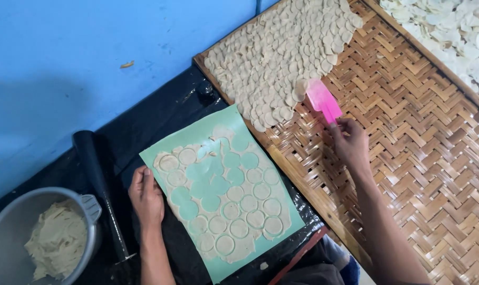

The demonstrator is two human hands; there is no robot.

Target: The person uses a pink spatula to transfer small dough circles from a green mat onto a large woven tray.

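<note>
A woven bamboo tray fills the frame's right, overlapping dough rounds at its top centre. The green sheet, lower centre, carries cut dough circles. The left hand lies flat on its left edge. The right hand grips a pink spatula, blade angled up-left, touching the rounds.

Surface: a blue counter, partly covered by a black plastic sheet.
On the black sheet: a pale green mat carrying rolled dough cut into circles, a black rolling pin left of it, and a grey bowl of dough scraps at the lower left.
Beside the sheet: a woven bamboo tray, its upper part covered in overlapping dough discs.
On the bare blue: one small crumb.
</note>
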